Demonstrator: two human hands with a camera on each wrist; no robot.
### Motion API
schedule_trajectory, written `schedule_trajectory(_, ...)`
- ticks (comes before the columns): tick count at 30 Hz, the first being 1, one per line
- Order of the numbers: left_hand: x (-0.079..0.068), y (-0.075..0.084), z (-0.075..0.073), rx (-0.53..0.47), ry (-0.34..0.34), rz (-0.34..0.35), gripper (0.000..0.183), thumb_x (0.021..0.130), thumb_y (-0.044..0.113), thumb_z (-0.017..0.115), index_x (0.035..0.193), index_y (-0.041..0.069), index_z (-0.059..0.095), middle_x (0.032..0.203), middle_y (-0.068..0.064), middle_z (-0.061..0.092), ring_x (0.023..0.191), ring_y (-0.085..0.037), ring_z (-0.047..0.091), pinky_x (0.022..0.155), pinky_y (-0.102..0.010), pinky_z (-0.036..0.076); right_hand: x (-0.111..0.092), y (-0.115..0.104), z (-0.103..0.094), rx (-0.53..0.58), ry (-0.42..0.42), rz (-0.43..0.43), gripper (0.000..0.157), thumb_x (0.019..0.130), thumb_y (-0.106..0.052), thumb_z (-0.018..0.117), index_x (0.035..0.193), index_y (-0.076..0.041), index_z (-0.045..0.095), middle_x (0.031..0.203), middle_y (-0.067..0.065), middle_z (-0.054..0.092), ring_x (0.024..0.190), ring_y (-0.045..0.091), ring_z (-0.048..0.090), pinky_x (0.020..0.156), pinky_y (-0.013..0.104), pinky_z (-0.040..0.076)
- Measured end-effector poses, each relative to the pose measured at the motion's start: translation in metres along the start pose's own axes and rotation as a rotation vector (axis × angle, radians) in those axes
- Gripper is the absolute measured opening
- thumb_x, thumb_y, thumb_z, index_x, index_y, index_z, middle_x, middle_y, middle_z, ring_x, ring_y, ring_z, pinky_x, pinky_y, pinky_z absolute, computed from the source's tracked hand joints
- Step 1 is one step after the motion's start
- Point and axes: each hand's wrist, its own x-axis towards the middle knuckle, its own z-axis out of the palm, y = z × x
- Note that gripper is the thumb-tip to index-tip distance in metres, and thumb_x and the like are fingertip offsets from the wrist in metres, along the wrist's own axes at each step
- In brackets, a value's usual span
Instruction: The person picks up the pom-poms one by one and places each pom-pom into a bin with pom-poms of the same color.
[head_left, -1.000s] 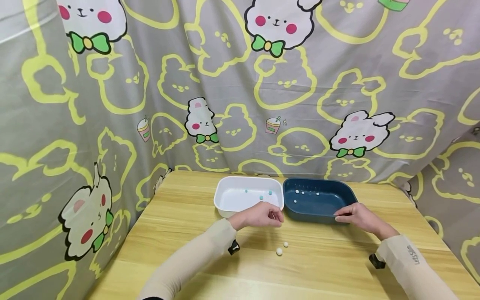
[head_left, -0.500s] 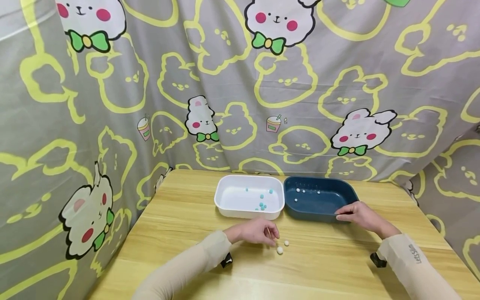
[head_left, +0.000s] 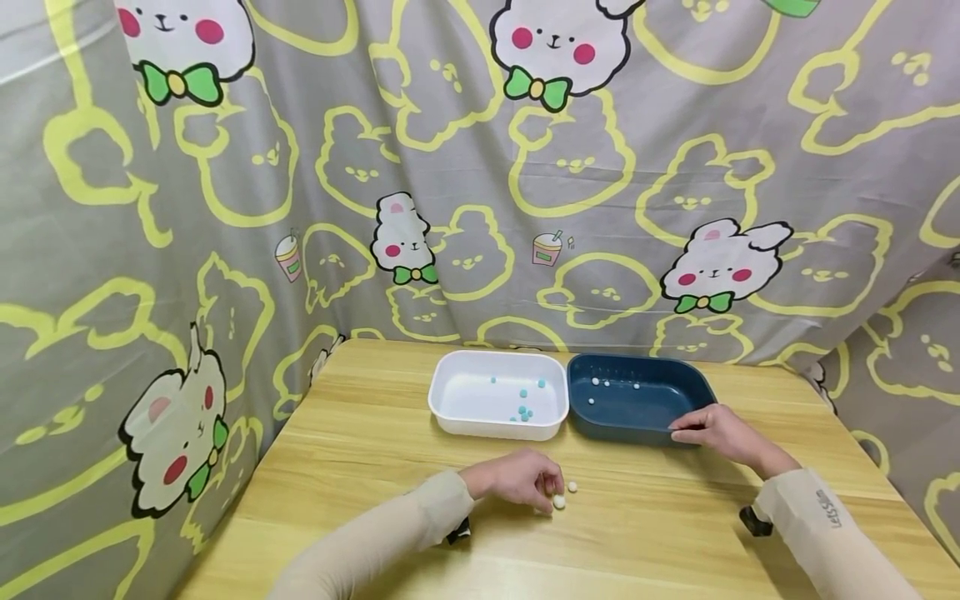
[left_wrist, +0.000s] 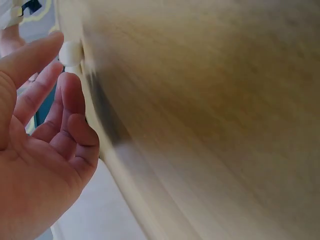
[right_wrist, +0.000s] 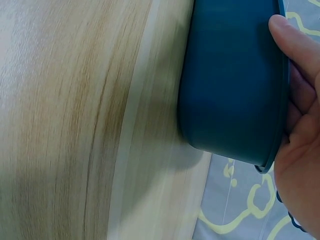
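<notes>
My left hand (head_left: 521,479) is low over the table, thumb and fingertips apart around the near side of a small white ball (head_left: 558,502). In the left wrist view this white ball (left_wrist: 71,53) sits just past the thumb and fingertips; no firm pinch shows. A second, smaller white ball (head_left: 572,487) lies close by. My right hand (head_left: 723,433) pinches the near right rim of a dark blue basin (head_left: 637,435), thumb on one side and fingers on the other. Several small white balls (head_left: 596,382) lie inside that basin.
A white basin (head_left: 495,429) stands left of the blue one, against it, with several small teal balls (head_left: 522,411) inside. Both rest on a wood-grain table (head_left: 360,400). A grey patterned curtain (head_left: 465,167) hangs behind and to the left.
My left hand has moved from the white basin's front edge down toward the two loose white balls. More teal balls show in the white basin. My right hand keeps its hold.
</notes>
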Motion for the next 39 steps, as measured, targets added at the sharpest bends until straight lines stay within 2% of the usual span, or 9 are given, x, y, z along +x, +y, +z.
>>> schedule_trajectory(15, 0.005, 0.004, 0.007, 0.114, -0.005, -0.012, 0.015, 0.077, 0.016, 0.079, 0.087, 0.016, 0.068, 0.073, 0.016, 0.056, 0.068, 0.008, 0.048, 0.065, -0.005, 0.038, 0.001, 0.001, 0.000, 0.004, -0.011, -0.011, 0.022, 0.088, -0.025, 0.068, 0.098, -0.007, 0.074, 0.097, 0.005, 0.070, 0.088, 0.004, 0.061, 0.071, 0.025, 0.051)
schedule_trajectory(24, 0.003, 0.008, 0.005, 0.124, -0.024, -0.014, 0.013, 0.079, 0.017, 0.078, 0.087, 0.016, 0.068, 0.071, 0.017, 0.054, 0.066, 0.008, 0.046, 0.064, -0.005, 0.038, -0.001, -0.001, 0.001, 0.026, 0.001, -0.015, 0.020, 0.088, -0.022, 0.068, 0.097, -0.005, 0.074, 0.096, 0.007, 0.071, 0.087, 0.004, 0.061, 0.069, 0.024, 0.051)
schedule_trajectory(31, 0.003, 0.008, 0.001, 0.067, -0.035, -0.031, 0.011, 0.080, 0.012, 0.075, 0.087, 0.014, 0.067, 0.072, 0.016, 0.053, 0.067, 0.006, 0.047, 0.064, -0.007, 0.039, -0.001, -0.002, 0.001, 0.028, -0.006, -0.029, 0.021, 0.088, -0.021, 0.068, 0.097, -0.003, 0.074, 0.096, 0.009, 0.070, 0.087, 0.004, 0.061, 0.069, 0.023, 0.051)
schedule_trajectory(35, 0.003, 0.011, -0.006, 0.004, -0.041, -0.043, 0.009, 0.082, 0.008, 0.072, 0.088, 0.010, 0.066, 0.077, 0.011, 0.060, 0.069, 0.006, 0.051, 0.065, -0.009, 0.042, -0.001, -0.002, 0.001, 0.019, 0.006, -0.033, 0.020, 0.087, -0.021, 0.069, 0.097, -0.003, 0.074, 0.095, 0.008, 0.071, 0.086, 0.003, 0.061, 0.069, 0.023, 0.051)
schedule_trajectory(39, 0.002, 0.015, -0.013, -0.013, -0.029, -0.052, 0.008, 0.083, 0.009, 0.071, 0.089, 0.010, 0.066, 0.082, 0.007, 0.065, 0.071, 0.006, 0.054, 0.066, -0.009, 0.043, -0.001, -0.002, 0.001, 0.011, 0.008, -0.036, 0.020, 0.087, -0.021, 0.069, 0.096, -0.004, 0.074, 0.094, 0.007, 0.071, 0.086, 0.001, 0.060, 0.068, 0.022, 0.050)
